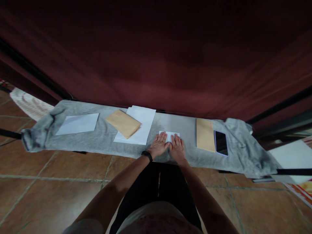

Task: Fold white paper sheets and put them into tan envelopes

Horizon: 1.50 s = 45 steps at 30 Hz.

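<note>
A small folded sheet of white paper point(169, 137) lies on the grey cloth in front of me, partly hidden under my hands. My left hand point(159, 145) presses flat on its left part, fingers stretched out, a dark band around the wrist. Flat on the right part rests my right hand point(177, 147), also with its fingers extended. The two thumbs meet near the middle of the paper. Just left of my hands are larger white sheets point(142, 125), with brown envelopes point(123, 123) lying across their left side.
Grey cloth point(187, 130) covers the long narrow table. At its left lies another white sheet point(78, 123). To the right are a brown envelope stack point(205, 135) and a phone point(221, 143) with a dark screen. A dark red curtain point(156, 71) hangs behind the table.
</note>
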Each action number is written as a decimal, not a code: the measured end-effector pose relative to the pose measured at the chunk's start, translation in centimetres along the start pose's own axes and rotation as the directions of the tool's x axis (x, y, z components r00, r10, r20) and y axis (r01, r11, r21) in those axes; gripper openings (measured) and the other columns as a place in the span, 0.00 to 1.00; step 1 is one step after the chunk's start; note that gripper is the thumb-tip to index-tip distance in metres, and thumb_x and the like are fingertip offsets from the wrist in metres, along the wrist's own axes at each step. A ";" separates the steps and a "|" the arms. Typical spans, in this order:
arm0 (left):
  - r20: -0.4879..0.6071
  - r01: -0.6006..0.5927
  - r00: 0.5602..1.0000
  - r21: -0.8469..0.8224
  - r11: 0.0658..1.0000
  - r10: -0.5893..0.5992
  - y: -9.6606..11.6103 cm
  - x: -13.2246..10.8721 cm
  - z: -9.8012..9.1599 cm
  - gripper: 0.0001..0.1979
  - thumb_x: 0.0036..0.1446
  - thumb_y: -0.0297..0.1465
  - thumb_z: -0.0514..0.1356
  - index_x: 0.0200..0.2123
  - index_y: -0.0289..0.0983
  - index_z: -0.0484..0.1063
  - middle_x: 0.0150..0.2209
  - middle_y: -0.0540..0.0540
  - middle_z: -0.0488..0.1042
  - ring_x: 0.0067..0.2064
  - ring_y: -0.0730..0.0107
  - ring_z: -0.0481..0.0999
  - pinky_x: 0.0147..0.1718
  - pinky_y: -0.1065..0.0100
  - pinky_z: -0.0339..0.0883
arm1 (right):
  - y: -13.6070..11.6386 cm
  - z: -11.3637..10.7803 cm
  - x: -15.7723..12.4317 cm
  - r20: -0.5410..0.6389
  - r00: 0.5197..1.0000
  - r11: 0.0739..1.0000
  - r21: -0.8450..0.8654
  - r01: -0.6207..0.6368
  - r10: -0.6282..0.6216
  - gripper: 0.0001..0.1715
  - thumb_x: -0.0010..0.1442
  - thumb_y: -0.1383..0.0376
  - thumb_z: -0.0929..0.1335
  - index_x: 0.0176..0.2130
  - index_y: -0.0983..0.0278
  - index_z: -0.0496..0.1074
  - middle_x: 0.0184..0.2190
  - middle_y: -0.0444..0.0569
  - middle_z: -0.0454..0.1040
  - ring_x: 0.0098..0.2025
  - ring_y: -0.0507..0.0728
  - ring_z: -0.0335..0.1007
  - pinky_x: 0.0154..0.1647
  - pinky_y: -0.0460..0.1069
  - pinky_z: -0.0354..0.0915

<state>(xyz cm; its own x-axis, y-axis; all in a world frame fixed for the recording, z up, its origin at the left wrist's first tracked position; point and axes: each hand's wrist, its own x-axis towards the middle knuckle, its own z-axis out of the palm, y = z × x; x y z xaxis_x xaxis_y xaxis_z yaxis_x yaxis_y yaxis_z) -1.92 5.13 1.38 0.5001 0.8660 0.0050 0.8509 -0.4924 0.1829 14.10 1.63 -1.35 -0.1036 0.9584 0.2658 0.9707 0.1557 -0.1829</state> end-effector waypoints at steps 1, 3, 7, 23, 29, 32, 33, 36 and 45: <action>-0.009 0.014 1.000 0.009 1.000 -0.014 -0.2 0.5 0.1 0.33 0.72 0.42 0.40 0.70 0.25 0.54 0.73 0.33 0.51 0.75 0.55 0.47 0.71 0.52 0.43 | 0.0 0.1 0.0 -0.006 1.000 1.000 -0.009 -0.003 0.003 0.31 0.73 0.58 0.58 0.70 0.67 0.58 0.71 0.64 0.55 0.71 0.67 0.53 0.69 0.64 0.49; -0.033 0.044 0.999 0.023 0.999 -0.043 -0.6 1.3 0.3 0.33 0.72 0.42 0.41 0.71 0.26 0.52 0.73 0.33 0.51 0.75 0.56 0.46 0.71 0.52 0.42 | 0.0 0.2 -0.1 -0.020 1.000 0.999 -0.023 -0.022 0.021 0.32 0.74 0.58 0.58 0.70 0.67 0.58 0.72 0.64 0.54 0.71 0.67 0.53 0.69 0.64 0.49; -0.081 0.107 0.991 0.028 0.994 -0.104 -1.3 1.9 0.8 0.34 0.72 0.42 0.41 0.71 0.26 0.50 0.73 0.33 0.52 0.75 0.56 0.47 0.71 0.53 0.44 | 0.0 0.5 -0.3 -0.038 0.998 0.998 -0.033 -0.053 0.052 0.33 0.74 0.56 0.58 0.71 0.68 0.56 0.72 0.65 0.53 0.71 0.68 0.53 0.69 0.64 0.48; -0.286 0.237 0.929 -0.030 0.971 -0.235 -4.6 -1.9 -1.5 0.25 0.71 0.35 0.45 0.66 0.33 0.63 0.69 0.38 0.63 0.72 0.57 0.56 0.70 0.51 0.50 | -0.4 0.9 -0.4 -0.098 0.984 0.989 0.008 -0.147 0.147 0.37 0.73 0.56 0.59 0.71 0.76 0.54 0.70 0.69 0.55 0.70 0.69 0.54 0.70 0.65 0.47; -0.377 0.574 0.727 -0.125 0.809 -0.574 -12.1 -3.8 -5.2 0.24 0.67 0.26 0.49 0.64 0.28 0.63 0.65 0.30 0.65 0.69 0.51 0.61 0.65 0.51 0.58 | -0.4 0.9 -0.5 -0.083 0.983 0.987 0.026 -0.160 0.161 0.37 0.72 0.57 0.59 0.71 0.75 0.54 0.71 0.68 0.55 0.71 0.69 0.53 0.70 0.65 0.47; -0.291 0.649 0.723 -0.025 0.760 -0.626 -14.2 -4.6 -5.9 0.20 0.67 0.29 0.50 0.60 0.29 0.66 0.63 0.30 0.67 0.66 0.49 0.63 0.60 0.53 0.63 | -0.4 0.9 -0.5 -0.075 0.984 0.987 0.011 -0.162 0.162 0.36 0.72 0.56 0.59 0.71 0.75 0.55 0.71 0.68 0.55 0.71 0.69 0.53 0.70 0.65 0.47; -0.263 0.647 0.735 -0.002 0.762 -0.625 -14.6 -4.8 -5.9 0.19 0.68 0.30 0.50 0.57 0.31 0.69 0.61 0.31 0.69 0.64 0.49 0.65 0.58 0.54 0.65 | -0.4 0.9 -0.5 -0.073 0.984 0.987 0.006 -0.161 0.161 0.36 0.73 0.56 0.58 0.71 0.75 0.55 0.71 0.67 0.55 0.71 0.68 0.54 0.70 0.65 0.47; -0.148 0.617 0.785 0.092 0.782 -0.602 -15.1 -4.8 -6.1 0.16 0.68 0.31 0.50 0.51 0.34 0.73 0.55 0.33 0.73 0.57 0.51 0.71 0.52 0.57 0.68 | -0.3 1.0 -0.5 -0.068 0.985 0.987 -0.010 -0.161 0.160 0.37 0.72 0.56 0.58 0.71 0.75 0.55 0.71 0.68 0.55 0.71 0.69 0.53 0.70 0.64 0.47; 0.038 0.551 0.815 0.259 0.794 -0.578 -16.2 -3.6 -6.9 0.15 0.67 0.27 0.51 0.50 0.28 0.73 0.48 0.29 0.75 0.49 0.54 0.78 0.45 0.63 0.71 | -0.2 1.2 -0.5 -0.077 0.985 0.987 -0.031 -0.156 0.154 0.36 0.72 0.55 0.58 0.70 0.75 0.56 0.70 0.68 0.57 0.70 0.68 0.55 0.70 0.64 0.48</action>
<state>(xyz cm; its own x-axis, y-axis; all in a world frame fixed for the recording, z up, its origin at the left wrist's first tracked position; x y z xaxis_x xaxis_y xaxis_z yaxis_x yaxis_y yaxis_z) -18.61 10.56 5.14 -0.0782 0.9872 -0.1389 0.9923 0.0637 -0.1063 13.70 1.38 -2.55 0.0638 0.9497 0.3065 0.9812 -0.0036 -0.1930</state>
